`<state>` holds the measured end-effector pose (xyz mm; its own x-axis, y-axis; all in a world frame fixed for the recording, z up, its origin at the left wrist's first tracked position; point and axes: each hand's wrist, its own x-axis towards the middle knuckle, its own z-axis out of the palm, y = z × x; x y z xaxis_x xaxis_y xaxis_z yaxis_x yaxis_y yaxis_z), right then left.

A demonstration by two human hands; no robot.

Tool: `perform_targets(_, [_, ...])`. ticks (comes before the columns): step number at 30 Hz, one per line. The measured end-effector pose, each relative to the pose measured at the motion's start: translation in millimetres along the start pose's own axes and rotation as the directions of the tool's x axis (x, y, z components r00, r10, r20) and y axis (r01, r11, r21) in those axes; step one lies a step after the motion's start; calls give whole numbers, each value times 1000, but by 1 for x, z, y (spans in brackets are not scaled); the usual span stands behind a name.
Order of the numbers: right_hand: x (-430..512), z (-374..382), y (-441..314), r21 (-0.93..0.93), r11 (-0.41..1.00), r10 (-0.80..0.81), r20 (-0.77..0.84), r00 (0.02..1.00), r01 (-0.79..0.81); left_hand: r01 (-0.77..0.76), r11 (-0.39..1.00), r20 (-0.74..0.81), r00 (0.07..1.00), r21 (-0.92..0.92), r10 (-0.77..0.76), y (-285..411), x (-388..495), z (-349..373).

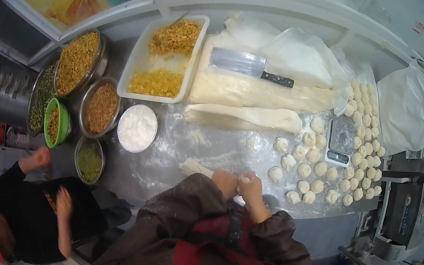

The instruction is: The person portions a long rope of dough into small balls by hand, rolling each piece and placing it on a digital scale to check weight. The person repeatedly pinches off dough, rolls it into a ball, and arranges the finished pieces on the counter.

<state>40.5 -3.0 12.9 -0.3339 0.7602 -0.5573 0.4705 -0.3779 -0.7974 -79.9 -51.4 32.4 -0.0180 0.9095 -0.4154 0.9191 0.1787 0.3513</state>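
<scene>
My left hand [224, 183] is closed around one end of a dough rope [194, 168], whose free end lies to the left on the floured steel worktable [162, 183]. Touching it on the right, my right hand [251, 188] grips a small piece of dough [245, 178] that shows above its fingers. A thick dough roll [243, 116] lies farther back. Behind that is a large dough slab [259, 94], partly under plastic sheeting, with a cleaver [237, 62] on top. Many round dough pieces [303, 170] are spread to the right, around a digital scale [341, 137].
A bowl of flour [137, 128], a white tub of fillings [194, 63] and several filling bowls, one a green bowl [64, 125], stand left. A co-worker [45, 214] is at the lower left, hands raised. A white plastic bag [407, 109] lies at the right.
</scene>
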Motion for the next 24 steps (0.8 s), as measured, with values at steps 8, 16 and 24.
perform_targets(8, [-53,-65,-2,114,989,-112,119,986,99,17,991,-39,999,-135,-22,-3,4,-6])
perform_targets(16, [-42,-105,21,-814,528,-539,-100,836,243,-91,996,-349,934,-9,82,-32,-21,15])
perform_targets(24, [-17,-4,-5,129,992,-23,194,981,-2,-322,909,-387,899,-264,206,-52,-27,10])
